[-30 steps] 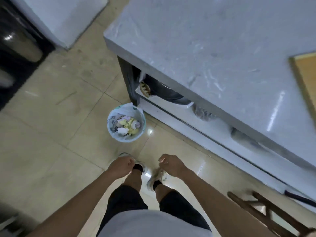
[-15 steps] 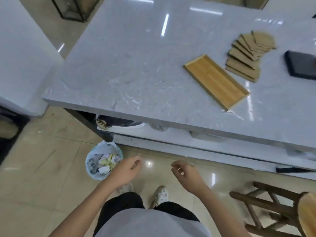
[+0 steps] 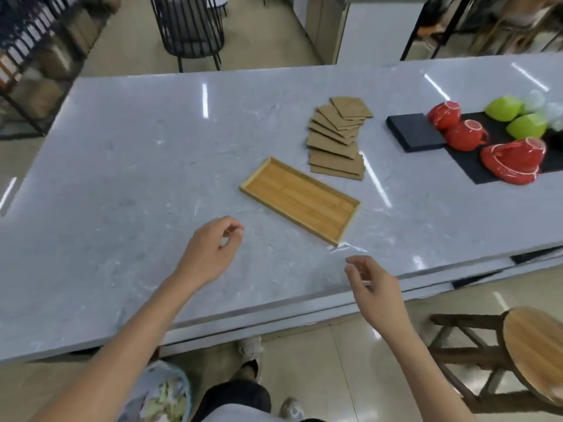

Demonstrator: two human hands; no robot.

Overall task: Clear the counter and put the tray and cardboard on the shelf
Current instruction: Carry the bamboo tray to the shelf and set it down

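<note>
An empty wooden tray [image 3: 300, 200] lies at an angle on the grey marble counter [image 3: 137, 166]. Behind it, several brown cardboard pieces [image 3: 336, 138] are fanned out in an overlapping row. My left hand [image 3: 210, 254] hovers over the counter to the left of the tray, fingers loosely curled, holding nothing. My right hand [image 3: 376, 292] is at the counter's near edge, just below the tray's near corner, fingers apart and empty.
Red cups [image 3: 457, 129], a red dish [image 3: 511, 161] and green bowls [image 3: 515, 117] sit on a black mat [image 3: 417, 132] at the right. A wooden stool [image 3: 530, 351] stands at my right. A lined waste bin [image 3: 164, 394] is on the floor by my left leg. Chairs and racks stand beyond the counter.
My view has swung up from the floor and bin to the counter top. Both hands have risen from near my feet to counter height, close to the tray.
</note>
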